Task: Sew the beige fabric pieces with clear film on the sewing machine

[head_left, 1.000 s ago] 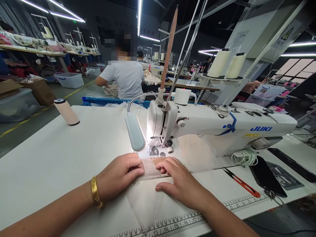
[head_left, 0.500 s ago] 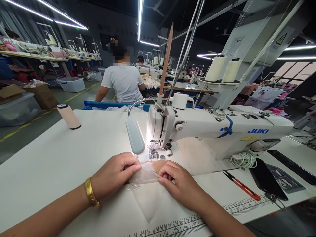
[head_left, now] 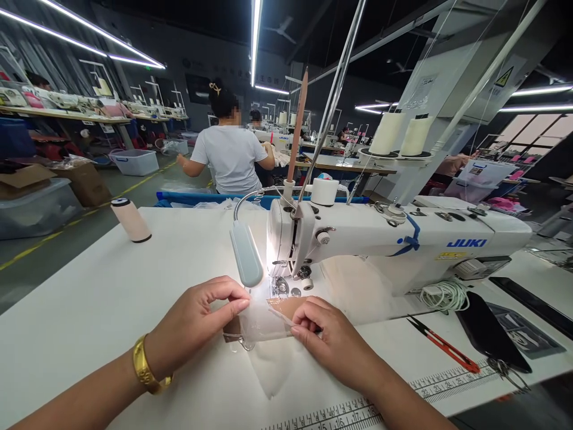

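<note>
My left hand [head_left: 206, 312] pinches the upper left edge of a sheer white fabric [head_left: 264, 322] between thumb and forefinger. My right hand [head_left: 326, 328] has its fingers curled and pinches a narrow folded edge of that fabric on the right. A tan-brown piece [head_left: 286, 307] shows beneath the sheer layer, and a darker brown corner [head_left: 233, 329] peeks out below my left hand. A sheer pointed end hangs toward the table's front. Just beyond the fabric is the presser foot [head_left: 280, 286] of the white sewing machine [head_left: 358, 230], lit by a grey lamp [head_left: 247, 255].
A peach thread cone [head_left: 131, 221] stands at the left on the white table [head_left: 89, 298]. To the right lie orange thread snips [head_left: 443, 343], a black phone [head_left: 492, 331], a coiled pale cord [head_left: 443, 295] and keys. A printed ruler [head_left: 340, 415] runs along the front edge. A co-worker sits ahead.
My left hand has shifted slightly left, baring the darker brown corner and more tan at the middle. My right hand keeps its pinch. The co-worker's left arm has lifted outward. The view has tilted slightly.
</note>
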The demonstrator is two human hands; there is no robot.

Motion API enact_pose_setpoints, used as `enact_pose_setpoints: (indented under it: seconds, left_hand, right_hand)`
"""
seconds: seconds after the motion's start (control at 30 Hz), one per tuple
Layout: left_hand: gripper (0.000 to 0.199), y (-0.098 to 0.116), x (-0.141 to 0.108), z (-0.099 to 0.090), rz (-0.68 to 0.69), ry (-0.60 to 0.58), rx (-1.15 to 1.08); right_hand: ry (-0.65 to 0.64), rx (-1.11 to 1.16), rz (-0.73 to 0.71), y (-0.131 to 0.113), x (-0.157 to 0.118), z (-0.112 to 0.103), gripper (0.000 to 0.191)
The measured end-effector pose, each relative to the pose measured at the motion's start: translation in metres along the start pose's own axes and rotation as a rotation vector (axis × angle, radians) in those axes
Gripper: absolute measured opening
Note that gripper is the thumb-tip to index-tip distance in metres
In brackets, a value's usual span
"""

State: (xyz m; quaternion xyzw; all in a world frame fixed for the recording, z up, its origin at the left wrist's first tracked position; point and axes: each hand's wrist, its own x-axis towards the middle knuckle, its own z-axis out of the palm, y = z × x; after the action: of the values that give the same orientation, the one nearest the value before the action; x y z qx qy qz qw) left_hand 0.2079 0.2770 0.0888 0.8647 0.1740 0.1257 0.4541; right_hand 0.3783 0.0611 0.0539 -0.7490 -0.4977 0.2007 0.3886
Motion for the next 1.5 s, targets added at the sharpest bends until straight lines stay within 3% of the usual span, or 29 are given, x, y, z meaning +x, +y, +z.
enact_pose_setpoints:
  seconds: [0.1,0.17,0.3,0.43,0.5,0.57,0.7,0.8,0.93,1.07,1.5]
  left_hand:
    - [0.034,0.005,-0.006,-0.003,0.008,0.030,0.010]
    - [0.035,0.007,-0.010,-0.004,0.051,-0.020,0.006]
    - [0.030,0.017,-0.018,-0.003,0.252,-0.112,0.147]
    - [0.025,0.036,-0.027,0.005,0.363,-0.198,0.197]
    - [0.026,0.044,-0.031,0.007,0.338,-0.224,0.159]
    - [0.030,0.047,-0.031,0.004,0.251,-0.225,0.113]
    - [0.044,0.043,-0.019,-0.010,0.034,-0.364,-0.013]
    - [0.040,0.038,-0.003,-0.010,-0.032,-0.413,-0.090]
    - [0.036,0.034,0.010,0.006,-0.062,-0.423,-0.189]
    - [0.039,0.026,0.015,0.015,-0.112,-0.332,-0.146]
    - [0.043,0.018,0.013,0.020,-0.103,-0.278,-0.210]
  right_hand:
    - [-0.015,-0.003,0.000,0.001,0.000,0.000,0.017]
    - [-0.048,-0.017,-0.016,0.001,0.000,-0.002,0.019]
    - [-0.064,0.073,-0.068,-0.004,-0.003,-0.010,0.010]
    - [-0.133,0.355,-0.180,-0.022,-0.007,-0.014,0.052]
    - [-0.224,0.421,-0.239,-0.033,-0.008,-0.013,0.057]
    - [-0.257,0.446,-0.227,-0.042,-0.008,-0.012,0.041]
    - [-0.320,0.515,0.000,-0.048,-0.005,-0.012,0.032]
    - [-0.350,0.496,0.083,-0.042,0.001,-0.009,0.029]
    - [-0.268,0.434,-0.006,-0.027,0.011,0.001,0.029]
    - [-0.121,0.359,0.017,-0.015,0.016,0.006,0.027]
    - [-0.057,0.477,0.095,-0.015,0.018,0.008,0.034]
